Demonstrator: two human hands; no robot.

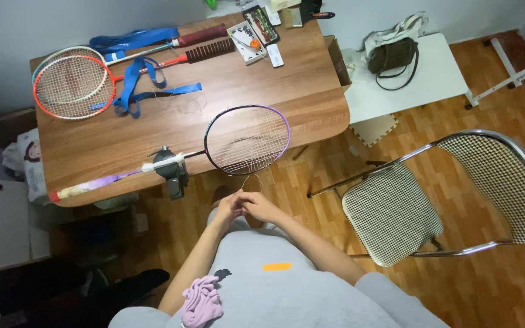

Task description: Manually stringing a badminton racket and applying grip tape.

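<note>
The purple-framed racket [247, 140] lies at the near edge of the wooden counter [311, 91], its shaft held in a small clamp [171, 170] and its head jutting slightly past the edge. Just below the racket head, the left hand [229, 205] and right hand [261, 206] meet, fingers pinched together on a thin string [245, 182] that runs up to the bottom of the frame. Both hands look closed on that string, though the strand is too fine to see exactly where each grips it.

To do this pull well, I would judge that the string should be drawn straight out from its hole in the frame, not at an angle, with steady tension so the clamped racket does not twist. One hand anchoring close to the frame while the other takes up slack would probably keep the strand from kinking.

Far from the purple-framed racket, at the counter's back left, lie an orange racket [74, 88] and a white-rimmed one beside blue straps [135, 85]. A tool tray [250, 39] sits at the back. To the racket's right stands a checked folding chair [396, 212]
</note>
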